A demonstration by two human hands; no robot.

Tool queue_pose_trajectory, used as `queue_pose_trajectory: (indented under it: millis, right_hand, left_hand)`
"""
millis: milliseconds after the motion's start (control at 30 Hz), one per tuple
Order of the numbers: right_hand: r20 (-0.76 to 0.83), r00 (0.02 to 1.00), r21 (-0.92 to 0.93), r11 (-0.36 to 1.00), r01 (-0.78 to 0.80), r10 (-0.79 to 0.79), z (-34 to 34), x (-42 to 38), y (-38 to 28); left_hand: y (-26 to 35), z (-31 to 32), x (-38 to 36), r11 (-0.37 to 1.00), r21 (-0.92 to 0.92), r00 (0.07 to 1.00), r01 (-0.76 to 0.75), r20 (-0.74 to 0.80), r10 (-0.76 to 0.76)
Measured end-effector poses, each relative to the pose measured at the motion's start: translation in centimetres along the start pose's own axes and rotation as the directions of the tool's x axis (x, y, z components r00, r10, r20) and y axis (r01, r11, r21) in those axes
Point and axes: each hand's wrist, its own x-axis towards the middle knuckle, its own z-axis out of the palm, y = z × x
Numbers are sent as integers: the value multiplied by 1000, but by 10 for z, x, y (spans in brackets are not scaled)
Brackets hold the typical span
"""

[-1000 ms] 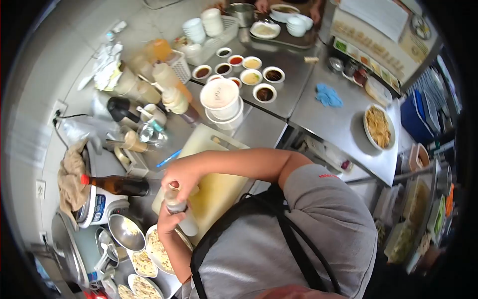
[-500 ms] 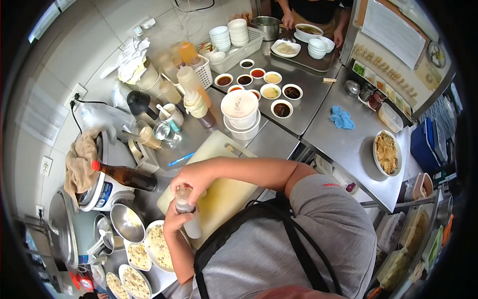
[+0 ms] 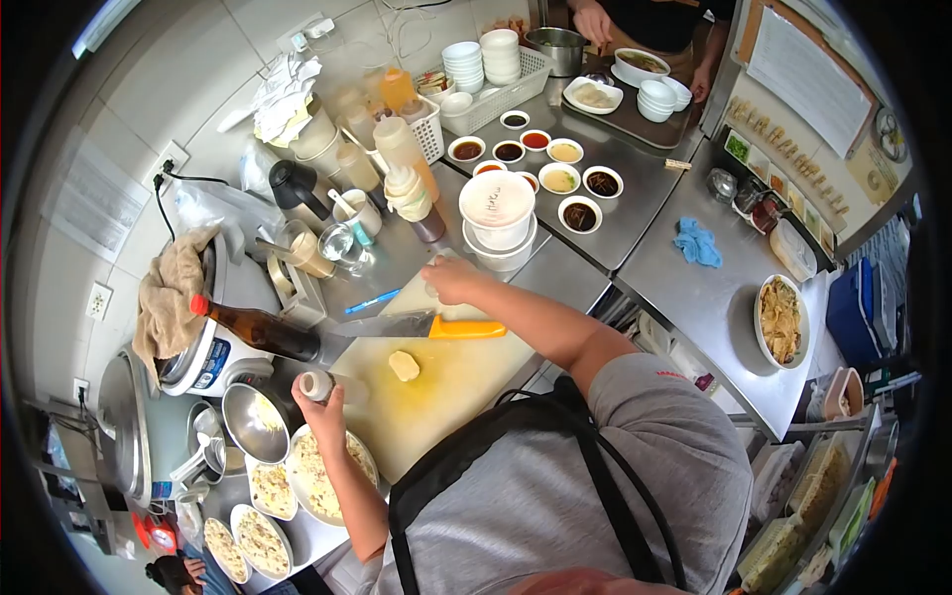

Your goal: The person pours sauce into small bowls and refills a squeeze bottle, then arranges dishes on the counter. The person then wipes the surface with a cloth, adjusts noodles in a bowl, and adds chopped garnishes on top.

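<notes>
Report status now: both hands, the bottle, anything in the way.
Left hand gripping bottle. Right hand at far end of cutting board, grip unclear. Knife lying across board between hands, pale chunk nearby.

The left hand (image 3: 325,416) curls near the far edge of the cutting board (image 3: 458,392); the right hand (image 3: 452,281) bends over its right end.

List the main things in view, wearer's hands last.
Cutting board: one, pale, centre
Knife: one, orange handle, across cutting board
Food piece: one, pale yellow, on cutting board
Held bottle: one, translucent, cutting board's left edge
Dark bottle: one, brown, red cap, left
Tubs: two, white, stacked beyond cutting board
Sauce dishes: ten visible, white, upper centre
Food platters: four, white, lower left
Cloth: one, blue, right
Co-worker: one, dark top, upper edge
Left hand: one, bare, around held bottle
Right hand: one, bare, cutting board's far end
</notes>
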Motion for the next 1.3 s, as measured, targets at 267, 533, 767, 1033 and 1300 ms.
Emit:
queue_pose_trajectory:
  millis: [267, 533, 767, 1033, 1300]
  right_hand:
    - [161, 986, 8, 999, -48, 46, -10, -11, 3]
    - [-2, 999, 96, 994, -45, 45, -19, -14, -10]
    - [-40, 994, 145, 984, 103, -98, -37, -31, -31]
    - [1, 984, 162, 971, 177, -180, -52, -36, -41]
    - [66, 965, 221, 947, 234, -253, -54, -18, -55]
  left_hand:
    - [2, -3, -6, 998, -57, 999, 41, 17, -40]
    - [53, -58, 57, 962, 253, 918, -102, -347, 189]
    - [95, -81, 141, 493, 846, 839, -201, -111, 533]
    - [132, -70, 204, 115, 983, 983, -145, 130, 131]
    - [135, -61, 204, -114, 974, 980, -197, 198, -3]
